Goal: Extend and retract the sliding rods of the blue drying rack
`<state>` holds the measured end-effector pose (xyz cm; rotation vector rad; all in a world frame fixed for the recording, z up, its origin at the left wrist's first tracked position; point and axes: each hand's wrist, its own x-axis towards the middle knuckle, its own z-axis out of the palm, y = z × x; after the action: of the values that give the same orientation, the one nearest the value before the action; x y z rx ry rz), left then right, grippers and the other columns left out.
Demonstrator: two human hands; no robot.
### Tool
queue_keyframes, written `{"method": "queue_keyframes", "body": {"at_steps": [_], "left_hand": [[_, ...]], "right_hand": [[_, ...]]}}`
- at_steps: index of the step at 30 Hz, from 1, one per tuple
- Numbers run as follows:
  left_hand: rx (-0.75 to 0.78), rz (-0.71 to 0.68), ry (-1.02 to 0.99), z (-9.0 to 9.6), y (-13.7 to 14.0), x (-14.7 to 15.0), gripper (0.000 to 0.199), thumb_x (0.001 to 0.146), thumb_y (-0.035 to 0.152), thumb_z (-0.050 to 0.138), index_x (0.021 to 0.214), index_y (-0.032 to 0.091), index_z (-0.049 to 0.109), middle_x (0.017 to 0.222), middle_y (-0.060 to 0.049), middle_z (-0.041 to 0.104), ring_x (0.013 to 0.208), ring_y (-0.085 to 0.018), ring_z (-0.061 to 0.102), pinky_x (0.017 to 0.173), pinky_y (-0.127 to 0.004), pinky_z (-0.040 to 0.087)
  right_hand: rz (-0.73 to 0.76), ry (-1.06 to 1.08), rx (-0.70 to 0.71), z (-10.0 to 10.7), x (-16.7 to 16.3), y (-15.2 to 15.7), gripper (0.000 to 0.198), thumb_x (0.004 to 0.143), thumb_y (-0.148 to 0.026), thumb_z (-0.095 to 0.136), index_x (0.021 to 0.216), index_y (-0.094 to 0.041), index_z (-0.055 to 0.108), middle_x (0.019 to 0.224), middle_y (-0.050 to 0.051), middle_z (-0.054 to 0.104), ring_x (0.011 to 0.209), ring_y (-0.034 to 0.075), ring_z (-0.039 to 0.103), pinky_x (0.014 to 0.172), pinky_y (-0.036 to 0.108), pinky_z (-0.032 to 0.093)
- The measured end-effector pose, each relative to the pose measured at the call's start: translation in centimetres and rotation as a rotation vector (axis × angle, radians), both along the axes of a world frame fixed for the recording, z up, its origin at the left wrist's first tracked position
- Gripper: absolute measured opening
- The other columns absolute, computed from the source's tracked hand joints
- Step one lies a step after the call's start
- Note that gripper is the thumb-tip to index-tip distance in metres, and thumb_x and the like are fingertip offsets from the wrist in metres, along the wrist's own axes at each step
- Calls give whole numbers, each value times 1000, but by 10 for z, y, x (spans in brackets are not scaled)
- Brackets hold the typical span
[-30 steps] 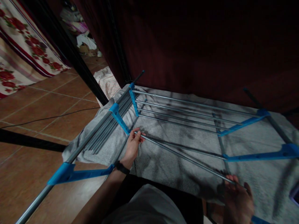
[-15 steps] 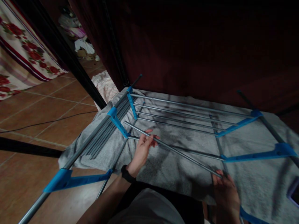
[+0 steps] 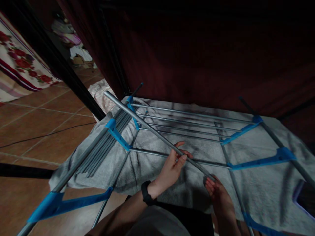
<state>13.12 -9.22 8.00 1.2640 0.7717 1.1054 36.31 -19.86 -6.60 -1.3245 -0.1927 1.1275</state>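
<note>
A loose grey metal tube [image 3: 150,128] slants across the frame, its far end raised at the upper left and its near end low on the right. My left hand [image 3: 175,164], with a black band on the wrist, is closed around its lower part. At the near end, my right hand [image 3: 218,193] has its fingers closed on the tube. Below it stands a partly built rack with blue plastic brackets [image 3: 118,135], grey side poles [image 3: 275,137] and several crossbars [image 3: 192,114]. One crossbar [image 3: 147,151] joins the second pair of brackets, partly hidden behind my left hand.
Several loose tubes [image 3: 103,150] lie bundled on the grey blanket [image 3: 157,177], under the left side pole. A phone-like object with a purple edge [image 3: 305,198] rests at the right. Black posts [image 3: 71,72] and a dark red curtain [image 3: 197,59] border the blanket.
The tube's far end has swung up and towards the camera. My left hand has slid right along it, nearer my right hand, which has moved left. The view has shifted slightly.
</note>
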Motion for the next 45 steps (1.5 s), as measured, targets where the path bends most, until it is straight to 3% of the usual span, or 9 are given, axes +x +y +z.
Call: {"method": "queue_keyframes", "body": {"at_steps": [5,12,18,24,29,37,45], "left_hand": [[63,-27,5,15,-3,5,52,103,39,46,150,25,32,104,-4,68,103,-19,63,100,-36,42],[117,15,69,30,3,-5,46,102,38,48,145,24,44,84,-1,61,79,-17,58,80,-30,46],[168,23,199,33,4,-14,43,101,37,50,141,22,51,83,0,60,76,-14,58,71,-26,47],[237,96,363,26,5,-21,36,101,36,51,134,23,58,89,-1,67,77,-14,62,71,-25,50],[425,98,505,16,11,-31,27,100,30,52,124,25,64,110,-4,71,99,-17,67,85,-27,53],[686,93,767,-9,18,-51,26,100,27,48,120,25,64,104,-3,72,95,-18,69,83,-29,53],[686,45,996,-34,26,-71,30,101,30,42,120,26,64,107,-3,72,95,-21,68,83,-35,53]], "right_hand": [[158,106,-126,17,-48,5,58,65,-43,83,114,-20,64,100,8,76,88,19,72,76,28,59],[582,124,-115,38,-101,6,48,68,-59,79,88,-16,68,76,7,73,65,17,64,61,28,49],[696,94,-76,44,-115,10,56,74,-61,73,113,-20,68,69,2,70,60,16,58,59,29,43],[548,46,-48,46,-102,17,53,68,-61,79,100,-20,71,78,5,72,68,18,60,65,31,45],[386,1,-22,42,-85,18,43,70,-52,78,99,-22,72,84,4,73,73,18,63,68,31,47],[265,0,4,50,-68,26,40,67,-49,79,94,-21,72,81,4,74,69,15,64,64,28,48],[196,-2,-24,54,-66,28,33,66,-40,79,92,-21,72,79,2,74,69,14,64,64,25,49]]}}
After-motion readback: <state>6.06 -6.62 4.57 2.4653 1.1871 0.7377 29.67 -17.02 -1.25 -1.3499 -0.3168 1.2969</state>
